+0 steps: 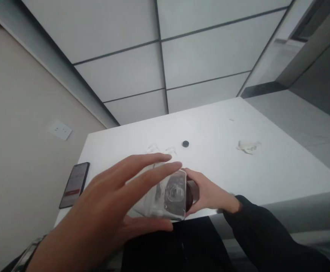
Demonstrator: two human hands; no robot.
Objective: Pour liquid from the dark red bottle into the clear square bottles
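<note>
A clear plastic case (165, 192), with a dark round part showing through its wall, is being held at the near edge of the white table (267, 170), low in the middle of the head view. It is being steadied from two sides, which is likely why it is sitting tilted rather than flat: the left hand (111, 204) is being spread over it from the nine o'clock side, fingers (153, 173) extended across the top and the thumb tucked beneath, so the hand is closed loosely around the case rather than clamped hard. The right hand (210, 194), reaching out of a dark sleeve (267, 230), is being pressed against the case's three o'clock end, where a dark cap (191, 192) is being pinched or covered; whether it is being turned cannot be told. The two hands are thus being brought together on the one object, which is lying between them and touching both.

Other things are being left well apart on the table. A small black disc (185, 143) is lying at twelve o'clock from the case, a crumpled white scrap (247, 146) at about two o'clock, and a phone (74, 184) with its screen lit at nine o'clock, near the table's left edge. Some faint clear pieces (159, 149) are lying just beyond the fingertips, too blurred to be identified.
</note>
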